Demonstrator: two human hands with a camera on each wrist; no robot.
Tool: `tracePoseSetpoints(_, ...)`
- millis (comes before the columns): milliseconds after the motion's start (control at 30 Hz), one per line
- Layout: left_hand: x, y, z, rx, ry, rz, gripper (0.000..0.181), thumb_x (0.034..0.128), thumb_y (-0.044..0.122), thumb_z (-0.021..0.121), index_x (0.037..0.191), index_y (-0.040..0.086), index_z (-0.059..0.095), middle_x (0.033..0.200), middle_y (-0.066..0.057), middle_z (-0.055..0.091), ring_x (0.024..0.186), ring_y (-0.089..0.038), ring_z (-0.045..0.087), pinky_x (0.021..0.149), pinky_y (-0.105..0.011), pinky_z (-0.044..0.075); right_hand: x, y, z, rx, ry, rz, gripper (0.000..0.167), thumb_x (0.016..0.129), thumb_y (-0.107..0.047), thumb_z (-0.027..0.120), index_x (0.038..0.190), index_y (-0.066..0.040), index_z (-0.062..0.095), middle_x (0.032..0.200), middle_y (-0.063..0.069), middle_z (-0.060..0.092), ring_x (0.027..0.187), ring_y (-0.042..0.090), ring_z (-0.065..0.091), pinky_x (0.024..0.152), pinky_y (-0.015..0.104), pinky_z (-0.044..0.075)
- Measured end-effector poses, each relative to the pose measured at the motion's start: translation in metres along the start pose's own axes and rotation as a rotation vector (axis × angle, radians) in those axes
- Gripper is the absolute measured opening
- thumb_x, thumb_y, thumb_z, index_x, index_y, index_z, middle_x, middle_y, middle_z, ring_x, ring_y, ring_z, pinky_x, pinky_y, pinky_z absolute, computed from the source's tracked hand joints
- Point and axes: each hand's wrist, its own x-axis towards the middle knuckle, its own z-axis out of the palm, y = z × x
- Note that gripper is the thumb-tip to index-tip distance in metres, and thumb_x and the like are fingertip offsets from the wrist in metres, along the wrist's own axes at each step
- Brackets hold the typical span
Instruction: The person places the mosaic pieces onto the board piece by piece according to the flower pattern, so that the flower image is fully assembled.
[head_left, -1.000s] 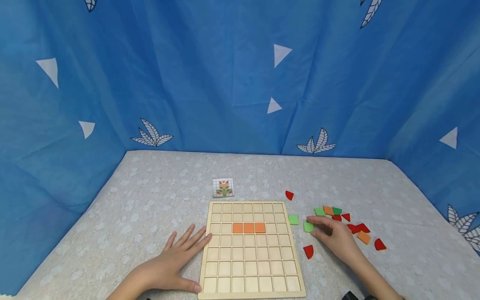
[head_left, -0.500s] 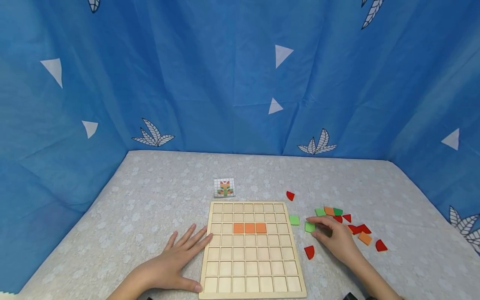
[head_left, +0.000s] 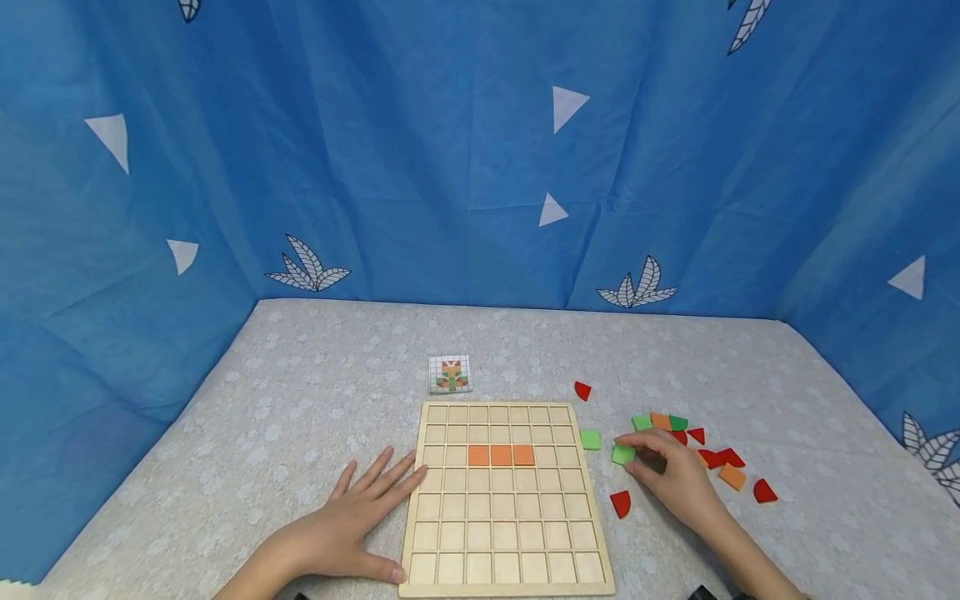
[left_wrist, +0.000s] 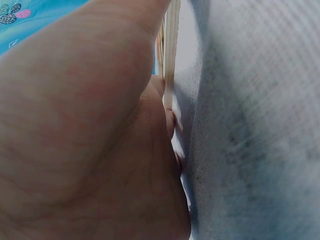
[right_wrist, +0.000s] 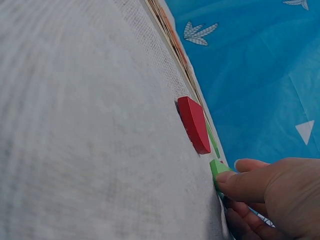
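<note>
A wooden grid board [head_left: 500, 533] lies on the table, with 3 orange square tiles [head_left: 501, 455] side by side in one of its upper rows. My left hand [head_left: 337, 529] is spread flat at the board's left side, fingertips and thumb touching its edge. Right of the board, my right hand [head_left: 675, 479] pinches a light green square tile [head_left: 622, 455] between thumb and fingers. The right wrist view shows the thumb on this green tile [right_wrist: 216, 169], close to the cloth. Another light green square tile [head_left: 591, 440] lies against the board's right edge.
A small pattern card [head_left: 450, 375] lies behind the board. Red quarter-round pieces [head_left: 620, 503] lie around the right hand. Beyond it are several loose tiles, including an orange square [head_left: 732, 476] and a dark green piece [head_left: 678, 423]. A blue curtain [head_left: 465, 167] stands behind the table.
The head view has shifted very slightly. Both hands keep their places, and the light green tile under the right fingers looks slightly turned.
</note>
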Motion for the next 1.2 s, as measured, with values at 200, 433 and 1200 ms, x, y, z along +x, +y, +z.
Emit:
tracePoseSetpoints(200,0.0,0.001,0.0,-0.012,-0.007,-0.008,0.102,0.0737,0.063,0.064,0.151,0.016,0.017,0.155,-0.009,0.006,0.137,-0.039,-0.005,0.093,-0.071,-0.008,-0.001,-0.001,-0.001,0.01,0.003,0.009,0.036,0.07,0.008,0.077,0.1,-0.012,0.071,0.093,-0.003,0.061,0.074,0.011,0.056,0.065,0.025,0.051)
tracePoseSetpoints(433,0.0,0.0,0.0,-0.004,-0.007,-0.011,0.102,0.0735,0.064,0.064,0.152,0.017,0.017,0.155,-0.008,0.006,0.138,-0.039,-0.005,0.093,-0.07,-0.008,0.0,-0.002,-0.001,0.037,0.015,0.055,0.03,0.074,0.006,0.075,0.098,-0.011,0.072,0.092,-0.003,0.063,0.074,0.011,0.057,0.065,0.024,0.051)
tracePoseSetpoints(1200,0.0,0.0,0.001,-0.009,-0.01,-0.013,0.102,0.0736,0.064,0.064,0.151,0.017,0.018,0.155,-0.009,0.006,0.137,-0.039,-0.005,0.093,-0.071,-0.009,0.011,-0.085,0.034,0.563,-0.316,-0.043,0.017,0.087,0.0,0.064,0.102,-0.004,0.07,0.102,0.008,0.065,0.089,0.019,0.063,0.074,0.028,0.052)
